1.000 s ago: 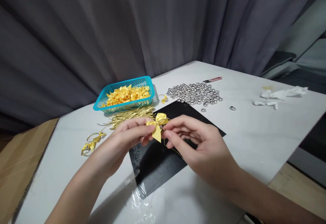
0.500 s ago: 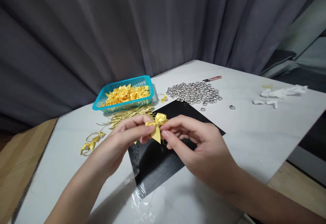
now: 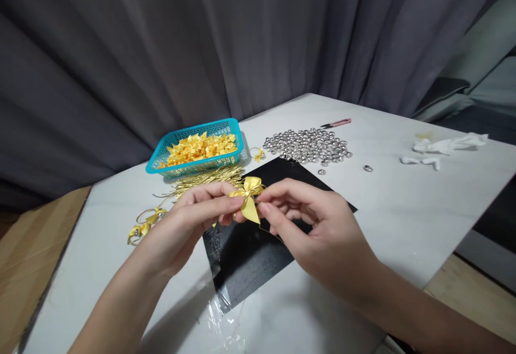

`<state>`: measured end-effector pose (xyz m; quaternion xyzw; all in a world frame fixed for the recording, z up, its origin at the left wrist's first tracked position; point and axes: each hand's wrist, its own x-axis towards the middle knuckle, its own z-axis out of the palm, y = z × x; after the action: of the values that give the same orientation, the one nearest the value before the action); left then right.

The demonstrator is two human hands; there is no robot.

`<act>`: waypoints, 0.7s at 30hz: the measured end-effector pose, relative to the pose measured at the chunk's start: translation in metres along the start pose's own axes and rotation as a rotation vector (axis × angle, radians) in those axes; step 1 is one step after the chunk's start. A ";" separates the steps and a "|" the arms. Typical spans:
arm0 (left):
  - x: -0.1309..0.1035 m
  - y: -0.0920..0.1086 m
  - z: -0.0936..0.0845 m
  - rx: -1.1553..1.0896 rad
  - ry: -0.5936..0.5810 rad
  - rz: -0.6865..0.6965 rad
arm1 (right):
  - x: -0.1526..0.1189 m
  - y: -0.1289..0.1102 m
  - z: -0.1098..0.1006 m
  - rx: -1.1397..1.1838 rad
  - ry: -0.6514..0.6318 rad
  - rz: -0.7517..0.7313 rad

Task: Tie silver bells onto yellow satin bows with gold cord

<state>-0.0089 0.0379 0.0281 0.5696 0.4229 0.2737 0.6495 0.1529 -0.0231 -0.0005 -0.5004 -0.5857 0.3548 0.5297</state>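
A yellow satin ribbon bow is pinched between the thumb and fingers of my left hand, over a black mat. Thin gold cord crosses the bow's middle and trails beneath my right hand. That hand's thumb and forefinger are closed on the cord just right of the bow; the exact grip is partly hidden by the fingertips. Behind my left hand lies a bundle of cut gold cords.
A blue basket holds many yellow bows. Silver beads lie heaped behind the mat, with pink-handled thread snips beyond. Bows with cord and beads sit at left, a white crumpled cloth at right. Clear plastic lies in front.
The bow has tilted slightly, its tail swinging to the right. My right fingers have shifted slightly, and more of the cord shows below them.
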 end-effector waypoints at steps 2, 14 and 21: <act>-0.002 0.001 0.001 -0.001 -0.006 -0.004 | -0.001 -0.001 -0.001 0.002 0.023 -0.012; 0.000 0.000 0.001 -0.056 0.034 -0.015 | -0.009 -0.005 -0.006 -0.108 0.007 -0.183; -0.002 0.000 0.001 -0.070 -0.079 -0.022 | -0.007 -0.006 -0.001 -0.082 0.002 -0.090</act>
<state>-0.0094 0.0359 0.0284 0.5522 0.3934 0.2584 0.6881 0.1526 -0.0315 0.0035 -0.4953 -0.6212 0.3058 0.5247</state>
